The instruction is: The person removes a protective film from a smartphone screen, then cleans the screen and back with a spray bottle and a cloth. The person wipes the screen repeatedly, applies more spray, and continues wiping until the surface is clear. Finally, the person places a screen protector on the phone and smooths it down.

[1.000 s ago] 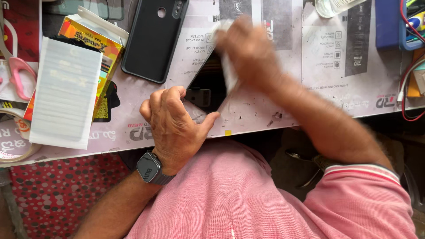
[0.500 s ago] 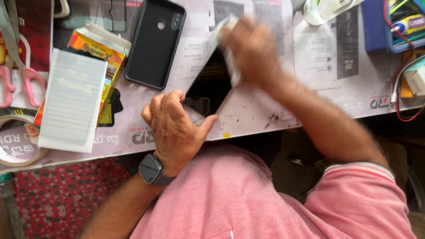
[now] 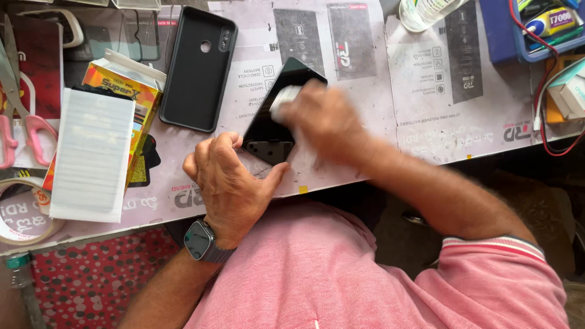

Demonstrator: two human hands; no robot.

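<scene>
White wipe: we see a small white cloth or pad (image 3: 285, 97) pinched under the fingers of the right hand (image 3: 326, 119); the hand is blurred, so we cannot tell which fingers bear on it.
Right grip: closed on the white pad, pressed down on the glass face of the black phone (image 3: 277, 116).
Left grip: the left hand (image 3: 230, 183) lies palm down with fingers curled, fingertips pressed against the near end of the phone; we see nothing enclosed in it.
Phone position: flat on the tabletop (image 3: 365, 146), tilted, far corner pointing away from us, near end under the left fingertips, just in front of our chest.
Left wrist: we note a dark smartwatch (image 3: 196, 239) on a grey band.
Beside the phone: a black phone case (image 3: 198, 76) lies to its left, inner side up, close but apart from it.
Further left: a yellow carton (image 3: 125, 85) with a white ribbed sheet (image 3: 91, 155) laid over it; pink-handled scissors (image 3: 24, 131) and a roll of tape (image 3: 24, 216) near the tabletop edge.
Far right: a clear bottle (image 3: 426, 12), a blue tray (image 3: 536, 27) and a red wire (image 3: 542, 116), well apart from the hands.
Surface: printed paper sheets cover the tabletop.
</scene>
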